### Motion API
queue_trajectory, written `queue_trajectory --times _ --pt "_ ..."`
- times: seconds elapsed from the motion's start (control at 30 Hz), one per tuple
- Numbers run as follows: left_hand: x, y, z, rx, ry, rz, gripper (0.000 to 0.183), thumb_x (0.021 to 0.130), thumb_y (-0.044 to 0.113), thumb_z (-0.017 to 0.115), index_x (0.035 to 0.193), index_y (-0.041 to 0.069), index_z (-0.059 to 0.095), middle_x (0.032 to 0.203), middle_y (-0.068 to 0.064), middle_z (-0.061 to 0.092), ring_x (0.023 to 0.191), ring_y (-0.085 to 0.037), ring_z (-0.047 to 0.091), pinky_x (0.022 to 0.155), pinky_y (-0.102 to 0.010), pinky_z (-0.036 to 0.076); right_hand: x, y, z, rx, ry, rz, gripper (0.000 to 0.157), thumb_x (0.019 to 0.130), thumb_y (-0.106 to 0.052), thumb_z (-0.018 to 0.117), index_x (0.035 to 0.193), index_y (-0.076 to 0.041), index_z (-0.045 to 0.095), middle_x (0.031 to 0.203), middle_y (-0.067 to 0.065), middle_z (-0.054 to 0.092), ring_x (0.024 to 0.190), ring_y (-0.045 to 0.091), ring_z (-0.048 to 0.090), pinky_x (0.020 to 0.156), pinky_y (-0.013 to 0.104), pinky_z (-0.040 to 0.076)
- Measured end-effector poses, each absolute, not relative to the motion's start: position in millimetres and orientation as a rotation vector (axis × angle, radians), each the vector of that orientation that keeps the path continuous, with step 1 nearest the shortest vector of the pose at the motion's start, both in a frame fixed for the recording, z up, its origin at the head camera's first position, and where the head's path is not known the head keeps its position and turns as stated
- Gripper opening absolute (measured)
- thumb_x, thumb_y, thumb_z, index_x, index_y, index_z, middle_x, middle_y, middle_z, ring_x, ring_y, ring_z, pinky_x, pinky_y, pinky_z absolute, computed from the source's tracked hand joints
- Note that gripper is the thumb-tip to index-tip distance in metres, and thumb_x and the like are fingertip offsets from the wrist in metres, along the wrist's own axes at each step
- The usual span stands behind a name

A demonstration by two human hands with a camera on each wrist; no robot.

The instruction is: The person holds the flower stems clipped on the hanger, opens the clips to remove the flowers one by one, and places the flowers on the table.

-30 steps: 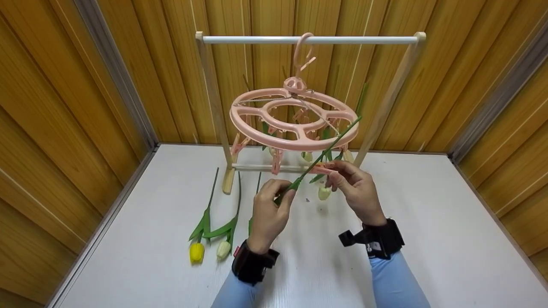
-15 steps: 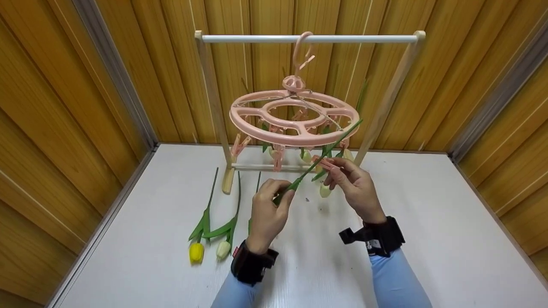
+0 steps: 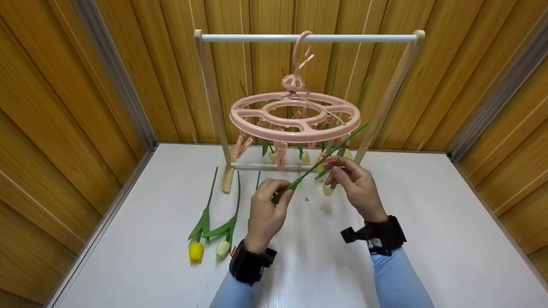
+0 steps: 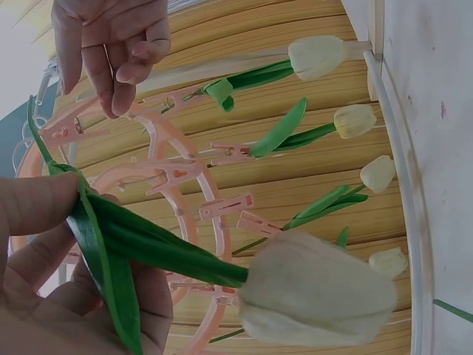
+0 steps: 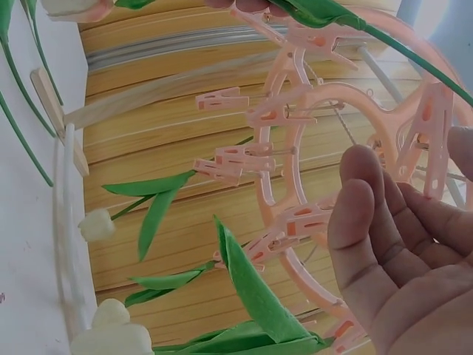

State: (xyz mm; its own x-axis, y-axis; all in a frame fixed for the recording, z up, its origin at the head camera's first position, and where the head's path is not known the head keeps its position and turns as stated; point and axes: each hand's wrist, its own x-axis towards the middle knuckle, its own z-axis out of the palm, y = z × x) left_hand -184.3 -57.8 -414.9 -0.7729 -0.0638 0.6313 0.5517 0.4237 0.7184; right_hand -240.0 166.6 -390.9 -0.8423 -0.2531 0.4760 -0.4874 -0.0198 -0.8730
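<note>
My left hand [image 3: 269, 209] pinches an artificial white tulip [image 4: 318, 288] by its green stem and leaves; its stem [image 3: 314, 167] points up and right in the head view. My right hand [image 3: 357, 186] is beside that stem, below the rim of the pink round clip hanger [image 3: 295, 137]. Its fingers are loosely bent with nothing between them, as the left wrist view shows. Close to those fingers hangs a pink clothespin [image 5: 430, 140]. Several other white tulips [image 4: 318, 55] hang head down from the hanger's clothespins.
A white rail [image 3: 364, 38] on a wooden stand [image 3: 391, 98] carries the hanger. On the white table [image 3: 150, 256] at left lie a yellow tulip [image 3: 196, 252] and a white one [image 3: 222, 249], with another stem [image 3: 258, 182] partly behind my left hand. Wood-patterned panels [image 3: 77, 85] enclose the sides and back.
My right hand has let go of the pink clothespin it pinched, and the hanger has swung slightly, its front rim rising. My left hand keeps the tulip almost in place.
</note>
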Motion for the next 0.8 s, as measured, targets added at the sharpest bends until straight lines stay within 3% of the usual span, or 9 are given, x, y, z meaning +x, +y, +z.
queue_trajectory --times 0.3,0.43,0.67,0.8 --pt "-182 -59 -414 -0.416 -2.087 -1.380 0.007 0.094 0.007 0.074 0.100 0.004 0.075 0.093 -0.006 0.068 0.084 -0.017 0.063 0.072 -0.038 0.056 -238 173 -391 0.738 -2.107 1.950 0.034 0.106 -0.004 0.053 0.135 0.015 0.056 0.104 0.004 0.069 0.081 0.016 0.068 0.071 0.024 0.056" --pt "-182 -61 -414 -0.418 -2.085 -1.372 0.007 0.094 0.007 0.074 0.100 0.004 0.075 0.092 -0.006 0.067 0.083 -0.017 0.062 0.071 -0.042 0.056 -236 175 -393 0.742 -2.121 1.927 0.033 0.106 -0.004 0.054 0.134 0.013 0.058 0.109 0.006 0.070 0.082 0.017 0.068 0.071 0.026 0.056" --pt "-178 -64 -413 -0.422 -2.100 -1.328 0.007 0.093 0.007 0.076 0.100 0.006 0.075 0.094 -0.005 0.066 0.079 -0.016 0.061 0.070 -0.031 0.053 -232 180 -399 0.728 -2.120 1.894 0.032 0.107 -0.006 0.054 0.134 0.011 0.059 0.110 0.015 0.069 0.082 0.017 0.068 0.070 0.026 0.056" --pt "-177 -66 -413 -0.427 -2.101 -1.328 0.008 0.093 0.007 0.076 0.100 0.005 0.076 0.094 -0.006 0.064 0.077 -0.015 0.061 0.068 -0.030 0.053 -228 183 -403 0.724 -2.104 1.894 0.032 0.107 -0.003 0.053 0.133 0.014 0.058 0.108 0.011 0.069 0.082 0.016 0.068 0.070 0.024 0.056"
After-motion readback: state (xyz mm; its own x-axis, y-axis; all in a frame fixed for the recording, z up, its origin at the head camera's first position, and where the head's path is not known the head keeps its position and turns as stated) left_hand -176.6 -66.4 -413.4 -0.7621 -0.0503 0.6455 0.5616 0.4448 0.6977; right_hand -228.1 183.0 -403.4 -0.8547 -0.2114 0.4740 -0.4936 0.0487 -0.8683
